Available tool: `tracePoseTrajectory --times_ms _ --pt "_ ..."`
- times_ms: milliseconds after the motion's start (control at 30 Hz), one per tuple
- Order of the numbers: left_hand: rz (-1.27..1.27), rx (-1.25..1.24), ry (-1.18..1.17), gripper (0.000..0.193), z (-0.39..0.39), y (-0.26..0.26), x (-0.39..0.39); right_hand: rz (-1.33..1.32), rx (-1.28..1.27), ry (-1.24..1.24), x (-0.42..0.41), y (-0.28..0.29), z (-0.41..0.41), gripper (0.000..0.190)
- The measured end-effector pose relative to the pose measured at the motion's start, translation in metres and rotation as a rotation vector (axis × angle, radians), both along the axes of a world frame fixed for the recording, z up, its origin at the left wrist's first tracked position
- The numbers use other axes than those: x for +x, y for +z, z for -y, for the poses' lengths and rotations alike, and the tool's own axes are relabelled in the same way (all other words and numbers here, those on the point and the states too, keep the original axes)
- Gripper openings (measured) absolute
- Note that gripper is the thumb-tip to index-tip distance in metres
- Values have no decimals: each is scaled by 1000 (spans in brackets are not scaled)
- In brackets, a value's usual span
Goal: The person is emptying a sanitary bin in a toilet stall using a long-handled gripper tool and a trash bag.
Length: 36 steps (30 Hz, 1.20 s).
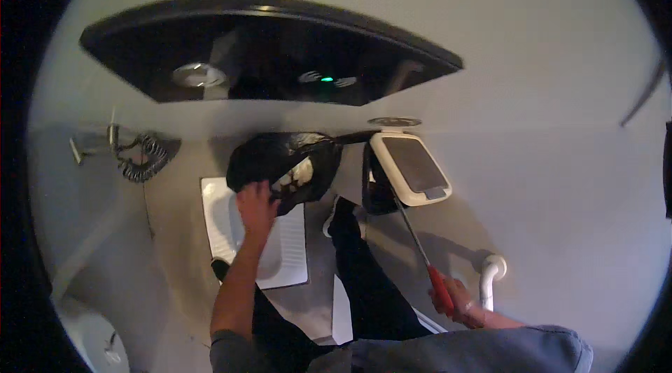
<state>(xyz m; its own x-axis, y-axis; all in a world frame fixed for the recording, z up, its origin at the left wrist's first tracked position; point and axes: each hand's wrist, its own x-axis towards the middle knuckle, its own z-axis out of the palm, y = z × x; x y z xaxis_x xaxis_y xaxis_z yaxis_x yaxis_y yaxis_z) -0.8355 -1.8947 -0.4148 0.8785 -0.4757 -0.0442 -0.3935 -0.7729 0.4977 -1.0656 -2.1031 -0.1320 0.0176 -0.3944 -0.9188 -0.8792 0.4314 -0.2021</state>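
My left hand (257, 210) grips the near edge of a black plastic bag (257, 155), which holds pale crumpled waste and hangs over the back of a white squat toilet (294, 252). At the right, my right hand (457, 299) is closed around the red handle of a long thin metal tool (417, 236); its kind cannot be told. The tool's far end meets the front edge of a trash bin's cream lid (386, 163), which has a grey panel and stands tilted. The bin's dark body (375, 189) shows beneath it.
A black glossy wall-mounted shelf or panel (273, 58) with a green light juts out ahead. At the left, a coiled hose (144, 158) hangs on the wall. A white pipe (488, 284) stands at the right, and a white basin (97, 341) is at the lower left. A round floor drain cover (395, 121) lies behind the bin.
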Motion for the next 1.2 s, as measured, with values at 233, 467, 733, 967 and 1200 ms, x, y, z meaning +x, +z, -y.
tracePoseTrajectory --times_ms 233,467,733,967,1200 --pt "-211 456 -49 39 -41 -40 31 120 148 -117 -16 -148 86 30" --pt "-31 -7 271 12 -25 -31 43 101 180 -188 12 -233 119 32" --pt "-101 -293 259 9 1 -1 51 126 73 -46 27 -273 119 31" --pt "-82 -223 268 9 7 -4 41 219 -5 62 53 -298 106 31" --pt "-163 -193 239 10 7 -13 38 329 -88 171 77 -302 133 31"
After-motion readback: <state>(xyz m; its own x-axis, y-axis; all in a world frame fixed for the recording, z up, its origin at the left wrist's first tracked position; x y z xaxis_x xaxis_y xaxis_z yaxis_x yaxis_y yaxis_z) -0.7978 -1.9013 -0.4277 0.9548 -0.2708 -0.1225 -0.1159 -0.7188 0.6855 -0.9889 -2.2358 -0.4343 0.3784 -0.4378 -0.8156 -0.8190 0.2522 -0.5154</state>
